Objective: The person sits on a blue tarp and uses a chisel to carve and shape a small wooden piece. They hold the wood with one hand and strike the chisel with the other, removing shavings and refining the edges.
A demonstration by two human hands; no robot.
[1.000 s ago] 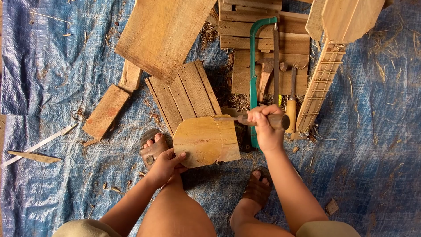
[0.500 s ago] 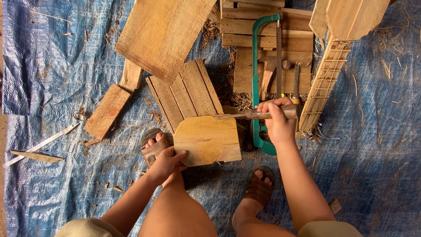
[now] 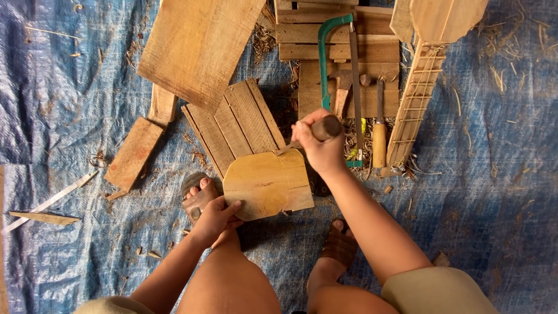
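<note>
Two hands are working on the rounded wooden piece (image 3: 267, 183), which is lying on the blue tarp (image 3: 494, 174), long axis running left-right. Left hand (image 3: 215, 218) is gripping its lower-left edge. Right hand (image 3: 319, 142) is clenching a wooden-handled tool (image 3: 322, 129) at its top edge. Open tarp is lying rightward.

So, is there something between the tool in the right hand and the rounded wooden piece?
Nothing visible. The right hand holds a wooden-handled tool whose tip already meets the rounded wooden piece at its top edge; the left hand steadies its lower-left edge.
</note>
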